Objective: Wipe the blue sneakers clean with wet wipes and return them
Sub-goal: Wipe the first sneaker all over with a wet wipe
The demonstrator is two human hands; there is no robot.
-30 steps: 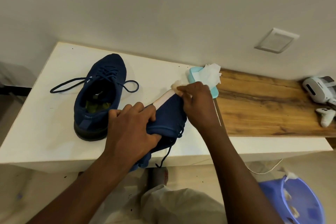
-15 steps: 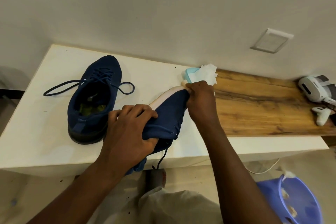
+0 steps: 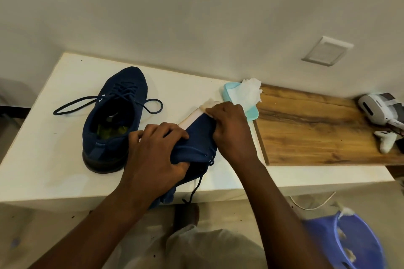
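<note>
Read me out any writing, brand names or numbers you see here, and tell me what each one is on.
No text is readable in this view.
Sneaker on the table: no logo shows; a pale mark inside is too small to read.
Held sneaker and used wipe: no lettering shows.
Wet wipes pack: no print on the part that shows.
Headset, controller, wall plate: no markings legible.

Two bare forearms, left grip, right grip bare — creased pale beige garment at lap
</note>
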